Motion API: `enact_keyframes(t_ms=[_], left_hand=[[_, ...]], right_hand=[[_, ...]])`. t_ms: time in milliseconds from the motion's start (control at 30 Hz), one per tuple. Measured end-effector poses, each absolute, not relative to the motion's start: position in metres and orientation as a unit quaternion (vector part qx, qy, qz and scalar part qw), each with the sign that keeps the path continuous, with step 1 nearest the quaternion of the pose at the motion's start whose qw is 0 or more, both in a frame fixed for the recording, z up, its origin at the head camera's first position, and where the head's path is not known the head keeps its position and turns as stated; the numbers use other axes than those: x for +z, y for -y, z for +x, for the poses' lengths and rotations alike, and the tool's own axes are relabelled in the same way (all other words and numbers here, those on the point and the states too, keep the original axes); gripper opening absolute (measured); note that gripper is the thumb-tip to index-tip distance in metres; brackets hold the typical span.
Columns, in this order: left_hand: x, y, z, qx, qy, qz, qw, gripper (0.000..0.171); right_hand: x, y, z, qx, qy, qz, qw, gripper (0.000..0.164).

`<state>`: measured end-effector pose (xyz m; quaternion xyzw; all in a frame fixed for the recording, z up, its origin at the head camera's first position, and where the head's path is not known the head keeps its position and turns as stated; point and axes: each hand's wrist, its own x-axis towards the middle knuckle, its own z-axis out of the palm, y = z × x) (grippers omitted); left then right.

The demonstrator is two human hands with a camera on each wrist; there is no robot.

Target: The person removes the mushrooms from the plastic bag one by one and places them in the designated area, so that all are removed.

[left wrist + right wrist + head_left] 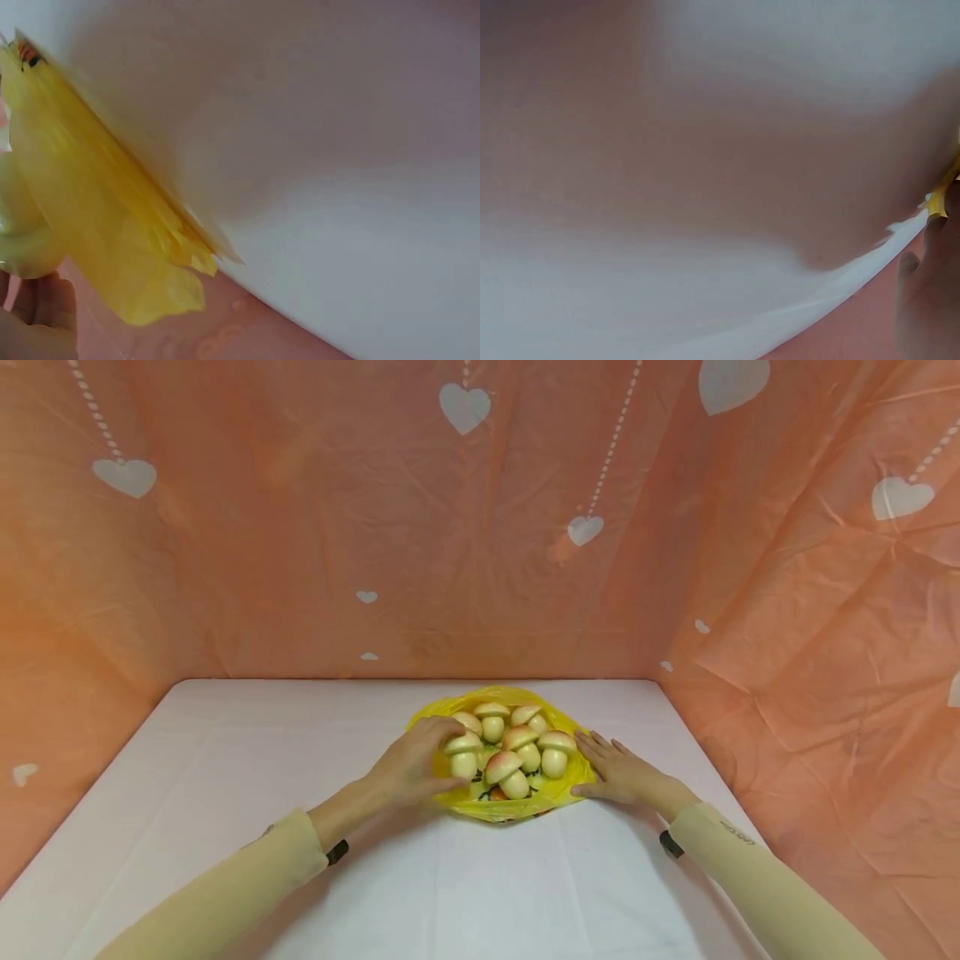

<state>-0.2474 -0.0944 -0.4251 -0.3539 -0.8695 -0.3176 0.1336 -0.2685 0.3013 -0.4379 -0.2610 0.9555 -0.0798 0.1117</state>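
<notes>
A yellow plastic bag (501,811) lies spread on the white table, with several glossy, pink-tinged toy mushrooms on or in it. My left hand (408,764) is at its left side, fingers curved round the leftmost front mushroom (463,763), with the thumb near the stem. In the left wrist view the bent fingers (46,304) meet this mushroom's pale cap (31,251), beside the bag's creased side. On the right, my right hand (626,774) rests with its fingers extended over the bag's edge. A mushroom (555,762) stands close to those fingertips.
The white-covered table (300,735) has an orange-pink curtain (412,527) with white hearts behind it and at both sides. Dark prints show on the bag between the mushrooms. Black wrist straps (672,844) peek out from the pale sleeves.
</notes>
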Motion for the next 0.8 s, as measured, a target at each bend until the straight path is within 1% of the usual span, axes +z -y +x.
enact_keyframes(t_ms=[167,400,633,800], left_hand=[[-0.422,0.108,-0.247,-0.336,0.852,-0.364,0.168,0.070],[-0.419,0.131,-0.248,-0.347,0.848,-0.352,0.192,0.070],[-0.415,0.154,-0.250,-0.356,0.830,-0.351,0.249,0.072],[-0.413,0.171,-0.249,-0.352,0.830,-0.337,0.272,0.074]], right_hand=[[-0.438,-0.301,-0.268,-0.086,-0.955,-0.261,0.114,0.100],[-0.440,-0.303,-0.268,-0.084,-0.954,-0.266,0.109,0.103],[-0.441,-0.304,-0.269,-0.087,-0.955,-0.255,0.121,0.104],[-0.440,-0.303,-0.270,-0.084,-0.956,-0.255,0.120,0.104]])
